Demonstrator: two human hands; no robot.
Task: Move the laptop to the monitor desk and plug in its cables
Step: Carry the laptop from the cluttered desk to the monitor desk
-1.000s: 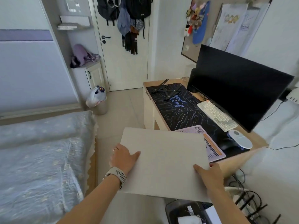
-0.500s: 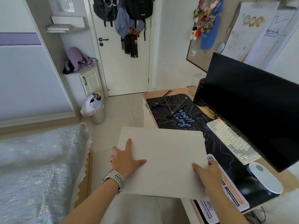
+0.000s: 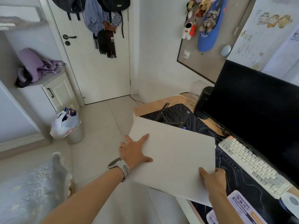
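Note:
A closed pale grey laptop (image 3: 174, 152) is held flat in the air over the near-left part of the wooden desk (image 3: 145, 108). My left hand (image 3: 134, 152), with a ring and a wristwatch, grips its left edge with the thumb on top. My right hand (image 3: 213, 177) grips its near right corner. A black folding laptop stand (image 3: 171, 117) sits on the dark desk mat (image 3: 239, 180) just beyond the laptop's far edge. The large black monitor (image 3: 255, 110) stands along the desk's right side. A thin pale cable (image 3: 186, 97) lies at the desk's far end.
A white keyboard (image 3: 252, 164) lies in front of the monitor, a white mouse (image 3: 291, 202) at its near end, printed cards (image 3: 242, 209) on the mat's near end. A bin with a plastic bag (image 3: 68, 125) stands on the floor left. The bed (image 3: 32, 188) lies at lower left. Beyond is the door (image 3: 100, 62).
I have stepped closer to the desk. The laptop, held in both hands, has moved forward and right, over the mat toward the stand, now rotated slightly.

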